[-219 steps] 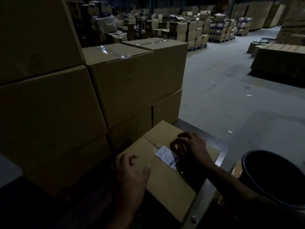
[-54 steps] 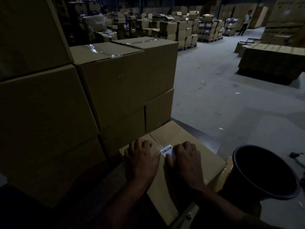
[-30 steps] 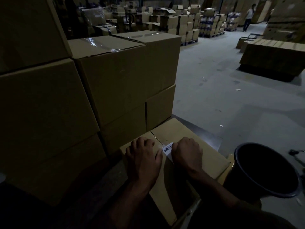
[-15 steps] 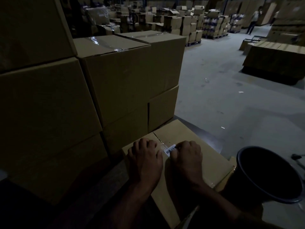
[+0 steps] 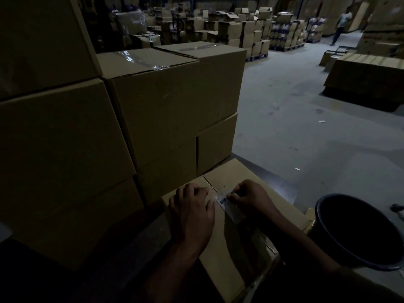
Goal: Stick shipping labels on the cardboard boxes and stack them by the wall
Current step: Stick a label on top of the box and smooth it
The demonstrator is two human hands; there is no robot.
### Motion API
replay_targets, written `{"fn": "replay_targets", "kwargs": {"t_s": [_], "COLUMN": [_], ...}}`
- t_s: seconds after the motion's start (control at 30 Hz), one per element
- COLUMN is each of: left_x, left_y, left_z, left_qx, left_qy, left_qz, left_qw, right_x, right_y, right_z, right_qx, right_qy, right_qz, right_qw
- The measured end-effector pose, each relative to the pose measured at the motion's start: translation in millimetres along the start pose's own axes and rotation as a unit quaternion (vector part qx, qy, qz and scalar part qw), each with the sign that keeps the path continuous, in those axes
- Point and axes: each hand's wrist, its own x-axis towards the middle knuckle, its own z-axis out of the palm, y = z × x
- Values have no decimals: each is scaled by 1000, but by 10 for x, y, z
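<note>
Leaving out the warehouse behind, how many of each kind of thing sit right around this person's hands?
Stacked cardboard boxes: 7
Box being labelled: 1
Shipping label: 1
Black bucket: 1
Total: 10

I see matt brown cardboard on the box (image 5: 229, 237) under my hands, with a white paper label (image 5: 224, 201) printed with a barcode. Glossy clear tape (image 5: 140, 59) shines across the stacked boxes (image 5: 157, 106). The bucket (image 5: 358, 230) looks like smooth dark plastic. The floor (image 5: 306, 127) is dull grey concrete.
</note>
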Motion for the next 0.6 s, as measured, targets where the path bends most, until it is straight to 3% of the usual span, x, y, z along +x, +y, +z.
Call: {"fn": "replay_targets", "kwargs": {"t_s": [0.17,0.43,0.6], "left_x": [1,3,25], "left_y": [1,-12,-28], "left_z": [-18,-8,6], "left_qx": [-2,0,4], "left_qy": [-6,-10,-5], "left_qz": [-8,-22,-15], "left_qw": [1000,1000,1000], "right_x": [-60,-340,-542], "right_y": [-55,199,355], "right_z": [-73,-300,-449], "right_qx": [41,273,265], "right_qy": [-25,-65,-123], "right_qz": [-14,-79,-111], "right_qw": [999,956,950]}}
